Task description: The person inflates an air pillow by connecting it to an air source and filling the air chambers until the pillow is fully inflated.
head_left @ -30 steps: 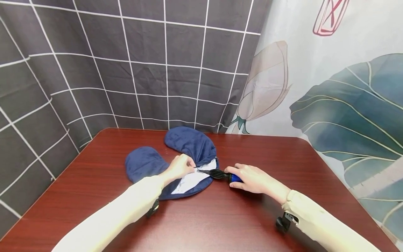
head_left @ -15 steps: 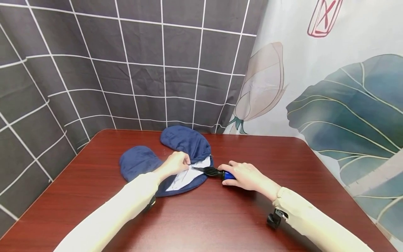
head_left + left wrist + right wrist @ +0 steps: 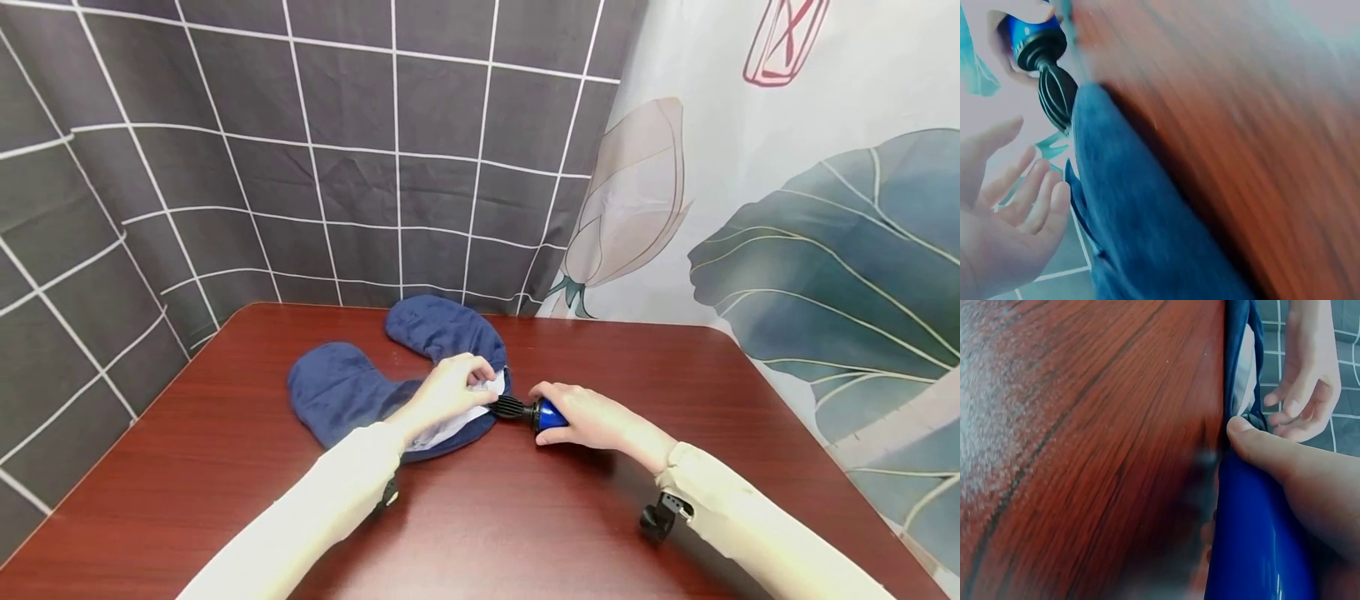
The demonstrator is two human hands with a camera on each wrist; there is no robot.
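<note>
A navy U-shaped neck pillow [image 3: 337, 392] lies on the table, its outer cover parted along the curved edge over a white inner layer [image 3: 438, 433]. My right hand [image 3: 592, 418] grips the blue barrel of a hand pump [image 3: 1257, 531]. The pump's black ribbed neck [image 3: 1057, 97] points left to the opening in the cover; its tip is hidden behind my left hand in the head view. Just over the white layer is my left hand [image 3: 453, 387], its fingers relaxed and loosely bent with nothing between them.
The reddish-brown wooden table [image 3: 480, 533] reaches back to a dark grid-patterned curtain [image 3: 337, 183]. A white curtain [image 3: 720, 275] with a lotus print hangs at the right. Each wrist wears a black strap mount [image 3: 660, 517].
My left hand has let go of the white piece at the pump tip and moved right, its fingers loosening. My right hand still holds the pump at about the same spot.
</note>
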